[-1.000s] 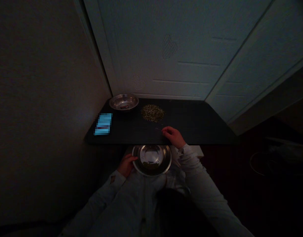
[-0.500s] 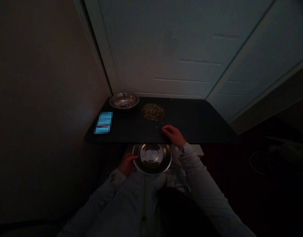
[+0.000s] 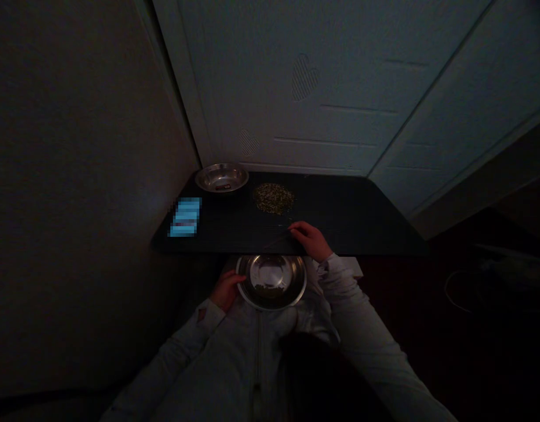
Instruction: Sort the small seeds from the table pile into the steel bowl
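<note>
Little moves over the last second: the whole scene rides slightly higher in the head view, while the right hand [image 3: 311, 240] sits almost as it was beside the heap of mixed grains [image 3: 274, 198]. That heap lies on a dark table [image 3: 353, 217], ahead of the right hand and a little to its left, near its fingertips but apart from them. Spread flat and roughly round, it shows no clear long axis. Between heap and fingertips lie a few pale flecks [image 3: 282, 225], too small to identify. Of the two hands, the right is clearly nearer. Its fingers curl low over the tabletop, thumb and forefinger drawn to a narrow gap or a pinch; the dim light does not tell whether they meet or hold anything.

Below the table's near edge, a steel bowl [image 3: 298, 287] rests at the person's lap [image 3: 313, 305], with what look like greenish grains [image 3: 270, 291] gathered on its near side. The left hand [image 3: 226, 291] grips this bowl by its left rim, one digit reaching over the edge, well apart from the heap. Farther out, a second metal bowl [image 3: 221, 173] stands at the table's far left corner, left of the heap, with a pixelated blue rectangle [image 3: 185, 217] just nearer the person. Behind the table rises a pale panel [image 3: 252, 58] embossed with hearts.
</note>
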The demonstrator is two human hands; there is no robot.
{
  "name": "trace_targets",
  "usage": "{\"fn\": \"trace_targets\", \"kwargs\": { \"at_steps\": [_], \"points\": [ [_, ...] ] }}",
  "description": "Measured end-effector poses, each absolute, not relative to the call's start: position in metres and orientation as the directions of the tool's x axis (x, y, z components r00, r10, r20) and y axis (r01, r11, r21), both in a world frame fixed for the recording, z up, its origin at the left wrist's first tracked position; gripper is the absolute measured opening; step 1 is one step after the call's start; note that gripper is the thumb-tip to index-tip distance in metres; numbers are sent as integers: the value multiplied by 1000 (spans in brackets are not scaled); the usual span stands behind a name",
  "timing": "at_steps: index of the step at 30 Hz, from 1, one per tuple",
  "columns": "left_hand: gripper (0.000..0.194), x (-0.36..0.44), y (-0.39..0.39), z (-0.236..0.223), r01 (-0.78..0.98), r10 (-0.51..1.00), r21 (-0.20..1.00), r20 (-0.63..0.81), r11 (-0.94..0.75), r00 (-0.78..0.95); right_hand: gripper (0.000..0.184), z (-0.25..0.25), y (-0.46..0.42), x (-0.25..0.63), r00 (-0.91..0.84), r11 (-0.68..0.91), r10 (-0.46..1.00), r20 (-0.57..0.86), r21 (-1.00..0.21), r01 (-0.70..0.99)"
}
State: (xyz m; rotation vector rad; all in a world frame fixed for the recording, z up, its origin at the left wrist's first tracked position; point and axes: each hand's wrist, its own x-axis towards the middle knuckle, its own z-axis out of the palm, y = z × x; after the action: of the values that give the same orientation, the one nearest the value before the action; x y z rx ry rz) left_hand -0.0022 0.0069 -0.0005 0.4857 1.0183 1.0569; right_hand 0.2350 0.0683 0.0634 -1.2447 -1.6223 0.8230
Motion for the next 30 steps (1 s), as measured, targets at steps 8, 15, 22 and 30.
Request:
{"fn": "trace_targets", "kwargs": {
  "at_steps": [8, 15, 22, 30],
  "points": [
    [16, -2, 7, 1, -488, 882, 745, -451, 455, 135, 21, 63, 69, 234, -109, 279, 960, 257, -887, 367],
    [15, -2, 7, 0, -483, 883, 749, -451, 453, 129, 20, 65, 67, 233, -108, 280, 960, 259, -873, 400],
    [12, -1, 7, 2, -485, 886, 752, -447, 446, 122, 17, 67, 67, 234, -96, 280, 960, 265, -858, 432],
    [13, -1, 5, 3, -486, 883, 747, -453, 453, 126, 18, 67, 67, 234, -35, 271, 959, 283, -869, 414]
  ]
}}
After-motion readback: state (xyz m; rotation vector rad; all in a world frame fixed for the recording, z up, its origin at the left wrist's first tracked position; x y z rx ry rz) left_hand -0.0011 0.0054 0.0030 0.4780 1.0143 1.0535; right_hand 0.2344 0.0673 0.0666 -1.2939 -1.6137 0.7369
